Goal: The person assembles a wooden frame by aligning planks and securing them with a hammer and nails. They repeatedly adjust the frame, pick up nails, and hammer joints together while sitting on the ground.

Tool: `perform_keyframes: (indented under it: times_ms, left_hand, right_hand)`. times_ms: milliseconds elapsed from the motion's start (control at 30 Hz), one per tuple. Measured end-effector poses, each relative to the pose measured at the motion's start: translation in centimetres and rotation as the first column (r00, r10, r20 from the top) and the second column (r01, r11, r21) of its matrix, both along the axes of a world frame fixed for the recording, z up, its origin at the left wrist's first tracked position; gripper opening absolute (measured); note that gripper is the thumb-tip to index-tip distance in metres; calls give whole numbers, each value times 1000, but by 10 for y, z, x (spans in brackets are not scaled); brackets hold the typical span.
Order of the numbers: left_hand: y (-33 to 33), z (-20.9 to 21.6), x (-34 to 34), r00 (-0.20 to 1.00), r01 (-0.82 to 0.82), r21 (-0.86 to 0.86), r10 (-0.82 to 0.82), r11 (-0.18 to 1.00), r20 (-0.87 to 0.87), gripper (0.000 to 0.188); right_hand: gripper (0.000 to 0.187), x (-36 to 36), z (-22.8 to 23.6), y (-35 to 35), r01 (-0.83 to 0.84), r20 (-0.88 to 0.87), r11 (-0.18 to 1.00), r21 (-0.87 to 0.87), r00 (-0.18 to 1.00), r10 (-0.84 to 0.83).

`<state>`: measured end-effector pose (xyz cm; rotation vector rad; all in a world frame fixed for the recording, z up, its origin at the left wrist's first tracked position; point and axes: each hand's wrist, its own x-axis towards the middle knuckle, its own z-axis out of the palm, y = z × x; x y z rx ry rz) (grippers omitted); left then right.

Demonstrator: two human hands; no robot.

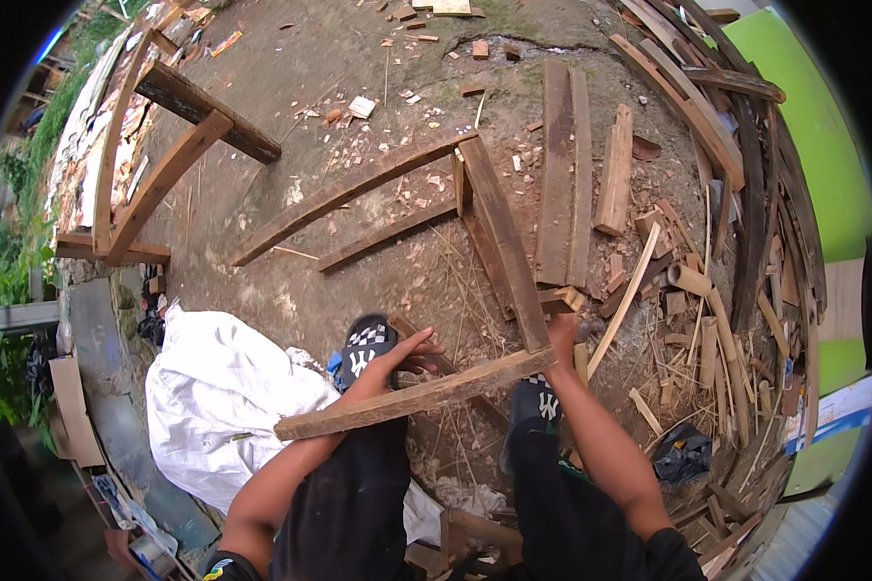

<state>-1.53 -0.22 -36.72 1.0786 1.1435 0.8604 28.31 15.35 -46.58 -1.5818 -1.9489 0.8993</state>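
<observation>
A wooden frame (502, 237) of dark, weathered beams stands tilted in front of me, with two long legs (358, 194) stretching to the far left. Its near beam (417, 395) crosses over my left forearm and both shins. At the frame's right corner, my right hand (560, 341) is closed around the wood, its fingers partly hidden. My left hand (403, 358) reaches past the near beam with fingers stretched and apart, close to a dark wooden piece (436, 356) behind it. I cannot make out anything held in it.
Another wooden frame (170, 184) stands at the far left. A white sack (228, 397) lies beside my left foot. Loose planks (557, 174) rest on the ground to the right, before a large timber pile (736, 165) and a green panel (794, 116). Wood scraps and a black plastic bag (683, 453) lie nearby.
</observation>
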Motion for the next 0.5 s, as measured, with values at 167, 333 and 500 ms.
perform_keyframes:
  times_ms: [167,333,500]
  left_hand:
    - [-31,-8,-18,991,-57,-67,49,996,-122,92]
    - [-79,5,-60,861,-7,-182,-86,983,-500,57]
    - [-112,37,-136,702,-268,-383,-93,884,-706,36]
  right_hand:
    - [27,14,-25,-2,-17,-74,1000,-6,997,16]
    - [26,9,-18,0,27,18,1000,-8,999,-27]
    - [26,10,-2,-9,52,-58,993,-108,997,-58]
